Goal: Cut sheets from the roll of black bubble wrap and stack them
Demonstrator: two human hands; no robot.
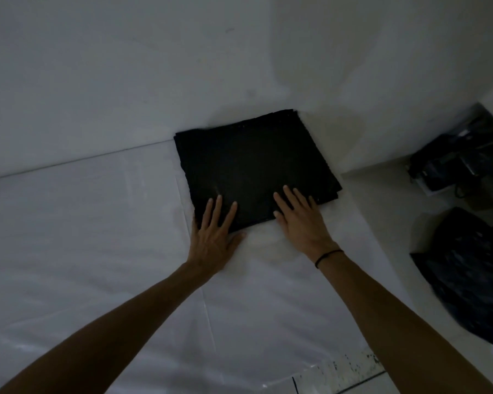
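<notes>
Fingers (218,207) of our left hand (212,237) are lying spread and flat, gripping nothing, their tips pressing on the near left corner of the stack of black bubble wrap sheets (254,166). Our right hand (302,220) is doing the same at the near right edge, fingers splayed wide, palm resting partly on the white sheeting (97,223) that covers the surface below, which could be a floor or a bench; we cannot tell which.

The stack is sitting at about twelve o'clock from us, pushed up against the white wall (125,66). At three o'clock, a dark crumpled mass (467,274) is lying well apart from the stack; it may be the roll, but the dim light is hiding its form.

What could go wrong, as we are judging it: the sheets are light and slippery, so pressing unevenly may be sliding the top layers sideways. The far right corner is already showing staggered edges. Lifting both hands at once may let the springy wrap shift or fan out. The smooth sheeting beneath may also be letting the whole pile skate toward the wall.

Both arms are reaching forward, nearly straight, wrists low. A thin dark band (329,255) is circling our right wrist.
</notes>
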